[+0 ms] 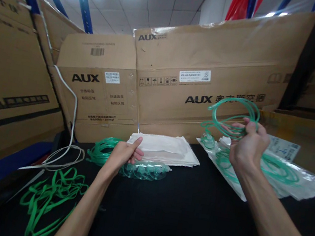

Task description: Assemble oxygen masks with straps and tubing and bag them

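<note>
My right hand (248,144) is raised at the right, closed round a loose coil of green tubing (217,114). Below it, a clear green mask (208,140) lies at the edge of plastic pouches (312,188), which have more green tubing in or under them. My left hand (128,152) is at the front left corner of a stack of white pouches (167,146), thumb apart from its half-curled fingers. I see nothing held in it. Just under its fingers lies a row of clear green masks (148,171), with coiled green tubing (103,151) to the left.
Green elastic straps (52,197) lie tangled on the black tabletop (182,220) at the front left. Behind them a white cable (73,119) runs down and loops. Cardboard boxes (159,106) wall off the back, with another cardboard panel (10,67) on the left.
</note>
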### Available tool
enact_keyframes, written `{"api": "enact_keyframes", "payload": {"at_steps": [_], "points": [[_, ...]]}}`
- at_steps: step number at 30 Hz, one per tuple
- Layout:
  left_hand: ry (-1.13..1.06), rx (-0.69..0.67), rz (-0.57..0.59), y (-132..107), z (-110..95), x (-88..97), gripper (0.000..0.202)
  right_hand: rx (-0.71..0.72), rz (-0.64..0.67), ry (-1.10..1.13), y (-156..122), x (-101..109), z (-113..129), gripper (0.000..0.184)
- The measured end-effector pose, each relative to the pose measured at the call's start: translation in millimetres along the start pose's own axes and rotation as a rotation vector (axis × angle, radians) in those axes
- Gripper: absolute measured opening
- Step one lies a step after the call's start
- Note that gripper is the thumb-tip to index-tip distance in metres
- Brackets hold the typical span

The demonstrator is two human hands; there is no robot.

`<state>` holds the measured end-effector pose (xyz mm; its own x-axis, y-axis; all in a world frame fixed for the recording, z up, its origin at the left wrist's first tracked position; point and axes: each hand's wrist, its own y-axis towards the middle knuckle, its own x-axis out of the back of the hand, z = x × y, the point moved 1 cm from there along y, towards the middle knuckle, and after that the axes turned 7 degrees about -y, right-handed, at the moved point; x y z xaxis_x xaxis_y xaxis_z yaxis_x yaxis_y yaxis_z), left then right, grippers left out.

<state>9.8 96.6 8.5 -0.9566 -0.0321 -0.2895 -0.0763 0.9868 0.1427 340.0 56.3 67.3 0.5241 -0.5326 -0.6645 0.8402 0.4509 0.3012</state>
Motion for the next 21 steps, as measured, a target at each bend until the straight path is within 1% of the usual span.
{"api": "enact_keyframes", "payload": {"at_steps": [2,4,7,9,11,14,17,21], "points": [[0.169,-0.096,0.001,-4,-6,-0.3,0.032,0.025,-0.001,0.007,1,0,2,0.029],[0.334,-0.208,-0.004,-7,-13,-1.9,0.031,0.053,-0.003,0.020,2,1,3,0.029],[0.538,-0.355,0.013,-6,-16,-5.1,0.013,0.088,0.002,0.045,2,3,5,0.027],[0.681,-0.397,0.069,2,-11,-7.4,0.001,0.099,0.014,0.060,2,4,5,0.025],[0.830,-0.393,0.161,14,-3,-10.9,0.010,0.101,0.034,0.072,1,4,4,0.024],[1.054,-0.321,0.339,35,12,-21.5,0.022,0.105,0.066,0.083,-1,4,4,0.022],[1.282,-0.227,0.525,51,23,-39.8,0.031,0.107,0.093,0.086,-2,3,3,0.020],[1.545,-0.126,0.722,61,30,-70.7,0.036,0.105,0.128,0.080,-4,3,3,0.011]]}}
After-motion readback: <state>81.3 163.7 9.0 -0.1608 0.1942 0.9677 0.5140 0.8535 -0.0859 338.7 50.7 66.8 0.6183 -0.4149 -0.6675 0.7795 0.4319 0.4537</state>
